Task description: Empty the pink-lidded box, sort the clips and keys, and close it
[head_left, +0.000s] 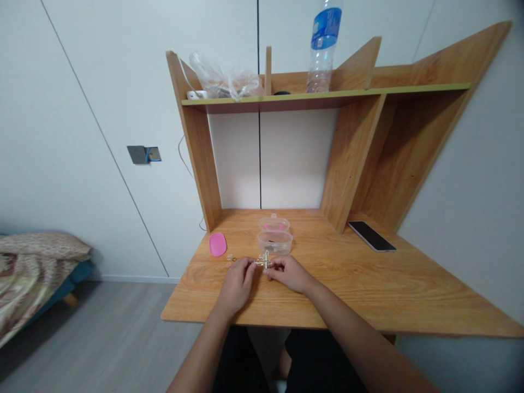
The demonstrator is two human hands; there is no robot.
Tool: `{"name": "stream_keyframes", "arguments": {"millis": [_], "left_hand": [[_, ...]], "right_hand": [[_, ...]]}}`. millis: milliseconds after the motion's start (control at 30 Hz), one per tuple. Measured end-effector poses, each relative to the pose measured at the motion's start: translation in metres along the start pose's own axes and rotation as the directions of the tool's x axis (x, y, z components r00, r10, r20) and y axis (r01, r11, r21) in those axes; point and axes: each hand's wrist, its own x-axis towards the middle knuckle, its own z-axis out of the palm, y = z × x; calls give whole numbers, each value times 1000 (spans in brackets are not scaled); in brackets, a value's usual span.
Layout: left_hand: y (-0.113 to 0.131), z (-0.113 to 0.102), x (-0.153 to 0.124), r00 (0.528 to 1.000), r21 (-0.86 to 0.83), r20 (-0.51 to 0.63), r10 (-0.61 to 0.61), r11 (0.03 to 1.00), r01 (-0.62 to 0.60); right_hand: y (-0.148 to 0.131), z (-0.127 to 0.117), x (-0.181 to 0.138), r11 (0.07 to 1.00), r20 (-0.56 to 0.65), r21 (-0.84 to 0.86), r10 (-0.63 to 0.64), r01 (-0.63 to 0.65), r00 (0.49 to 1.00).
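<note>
Between my two hands, just above the desk's front half, is a small gold metal piece [265, 260] with thin crossing bars, perhaps a hair clip. The fingertips of my left hand [238, 284] pinch its left end. My right hand [290, 273] grips its right side between thumb and fingers. Right behind it stands a clear plastic box [275, 243], its hinged lid [274, 224] tipped back and something dark inside. Left of my left hand lie a few tiny ring-like items [230, 257], too small to name. A pink oval tray or lid [217, 244] rests farther left.
The wooden desk [347, 289] has a phone or tablet [371, 236] lying at the right. On the shelf [286, 102] above stand a plastic bottle [323, 52] and a clear bag [229, 82]. A bed [36, 267] is at far left.
</note>
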Motion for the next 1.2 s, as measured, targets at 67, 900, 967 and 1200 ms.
{"name": "stream_keyframes", "arguments": {"millis": [67, 900, 967, 1200], "left_hand": [[1, -1, 0, 1000, -15, 3, -1, 1000, 1], [-6, 2, 1, 996, 145, 83, -11, 989, -1], [-7, 1, 1, 996, 142, 89, -12, 990, 0], [-5, -1, 2, 996, 108, 91, 1, 994, -11]], "right_hand": [[-1, 0, -1, 1000, 25, -14, 2, -1, 1000], [17, -2, 7, 986, -96, 147, -61, 75, 993], [18, -2, 7, 987, -92, 144, -59, 72, 994], [18, -3, 6, 986, -98, 148, -62, 76, 993]]}}
